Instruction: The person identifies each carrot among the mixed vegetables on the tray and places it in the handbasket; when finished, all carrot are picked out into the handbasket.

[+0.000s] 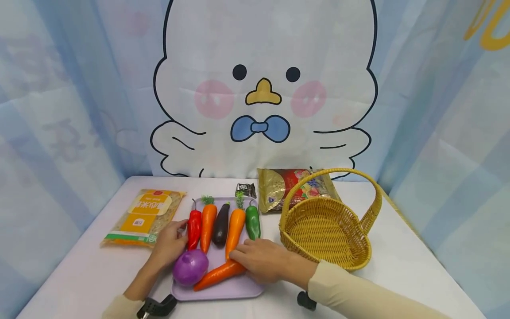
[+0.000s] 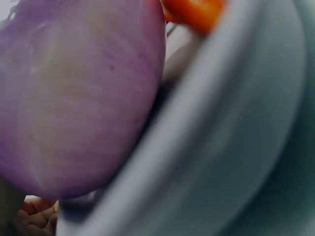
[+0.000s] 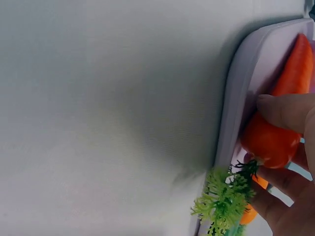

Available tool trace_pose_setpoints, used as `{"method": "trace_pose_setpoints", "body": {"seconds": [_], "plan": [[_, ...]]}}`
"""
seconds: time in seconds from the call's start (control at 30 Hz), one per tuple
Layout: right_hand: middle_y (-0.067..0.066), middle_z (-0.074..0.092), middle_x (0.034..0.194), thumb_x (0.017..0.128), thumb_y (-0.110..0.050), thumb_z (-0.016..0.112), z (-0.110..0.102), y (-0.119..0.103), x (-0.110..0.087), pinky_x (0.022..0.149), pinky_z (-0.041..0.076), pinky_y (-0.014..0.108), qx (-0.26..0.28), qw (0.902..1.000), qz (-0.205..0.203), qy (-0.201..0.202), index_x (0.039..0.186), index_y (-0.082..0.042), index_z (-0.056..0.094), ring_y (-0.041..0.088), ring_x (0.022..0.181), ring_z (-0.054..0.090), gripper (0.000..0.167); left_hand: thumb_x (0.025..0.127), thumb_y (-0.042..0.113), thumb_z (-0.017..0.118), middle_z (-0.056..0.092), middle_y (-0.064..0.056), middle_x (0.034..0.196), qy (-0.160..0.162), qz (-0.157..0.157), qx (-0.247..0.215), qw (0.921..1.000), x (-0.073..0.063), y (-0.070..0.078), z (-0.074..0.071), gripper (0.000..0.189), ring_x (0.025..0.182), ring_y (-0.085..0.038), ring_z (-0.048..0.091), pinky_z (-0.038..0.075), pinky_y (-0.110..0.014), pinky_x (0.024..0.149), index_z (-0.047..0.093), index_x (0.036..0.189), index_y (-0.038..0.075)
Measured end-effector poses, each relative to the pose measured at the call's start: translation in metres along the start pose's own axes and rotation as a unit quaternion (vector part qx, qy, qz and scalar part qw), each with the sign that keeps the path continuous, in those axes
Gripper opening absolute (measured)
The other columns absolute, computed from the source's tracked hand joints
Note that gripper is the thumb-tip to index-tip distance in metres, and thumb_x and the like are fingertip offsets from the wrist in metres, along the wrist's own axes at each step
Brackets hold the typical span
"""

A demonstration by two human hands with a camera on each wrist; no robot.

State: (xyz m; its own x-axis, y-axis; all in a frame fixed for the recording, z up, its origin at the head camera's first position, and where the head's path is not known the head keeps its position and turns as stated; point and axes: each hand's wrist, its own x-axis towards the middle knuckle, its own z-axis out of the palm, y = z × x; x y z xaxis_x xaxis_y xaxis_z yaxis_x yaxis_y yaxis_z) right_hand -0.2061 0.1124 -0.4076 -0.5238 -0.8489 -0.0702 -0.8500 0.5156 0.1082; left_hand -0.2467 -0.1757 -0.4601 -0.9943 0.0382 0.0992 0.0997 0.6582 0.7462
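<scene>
- Orange and glossy, the front carrot (image 1: 217, 275) lies slantwise in the near part of the tray, its thick, leafy end in the right hand (image 1: 264, 262).
- The right hand's thumb (image 3: 283, 110) presses on the carrot's side while its fingers curl round from the other side, so the grip is closed firmly about it.
- The left hand (image 1: 171, 241) reaches in at the tray's left edge, fingertips beside the red pepper (image 1: 194, 228); how far its fingers are bent, and whether they hold anything, I cannot tell.
- A purple onion (image 1: 191, 267) sits in the near left corner, close to the carrot's thin tip.
- Behind these, from the red pepper rightward, stand in a row a left carrot (image 1: 208, 226), an eggplant (image 1: 221, 226), a right carrot (image 1: 236, 228) and a green pepper (image 1: 253, 221), all lying stem end away.
- The pale lilac tray (image 1: 223, 296) carries them all.
- Left of it lies a yellow bag (image 1: 145, 217); beyond it, a small dark packet (image 1: 245, 190) and a gold-and-red bag (image 1: 275, 188).
- To the right, a wicker basket (image 1: 322, 230) with a tall handle.
</scene>
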Motion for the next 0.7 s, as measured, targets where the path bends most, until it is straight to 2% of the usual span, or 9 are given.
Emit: {"method": "trace_pose_setpoints", "body": {"seconds": [0.33,0.7], "plan": [[-0.009,0.064,0.120,0.093,-0.018,0.069,-0.006,-0.002,0.006,0.085,0.052,0.027,-0.011,0.9992,0.006,-0.038,0.135,-0.027,0.056,0.009,0.101,0.058,0.045,0.090,0.004,0.056,0.056,-0.017,0.110,0.011,-0.009,0.010,0.9998,-0.001,-0.003,0.002,0.053,0.080,-0.022,0.049,0.040,-0.028,0.064,0.054,0.141,-0.006],[-0.010,0.064,0.116,0.098,-0.017,0.065,-0.020,0.003,0.000,0.086,0.049,0.025,-0.030,0.9994,-0.019,-0.004,0.132,-0.024,0.059,0.010,0.099,0.055,0.036,0.089,0.001,0.057,0.057,-0.014,0.102,0.026,0.011,0.000,0.9996,-0.003,-0.004,0.003,0.052,0.079,-0.021,0.048,0.040,-0.028,0.064,0.056,0.140,-0.006]]}}
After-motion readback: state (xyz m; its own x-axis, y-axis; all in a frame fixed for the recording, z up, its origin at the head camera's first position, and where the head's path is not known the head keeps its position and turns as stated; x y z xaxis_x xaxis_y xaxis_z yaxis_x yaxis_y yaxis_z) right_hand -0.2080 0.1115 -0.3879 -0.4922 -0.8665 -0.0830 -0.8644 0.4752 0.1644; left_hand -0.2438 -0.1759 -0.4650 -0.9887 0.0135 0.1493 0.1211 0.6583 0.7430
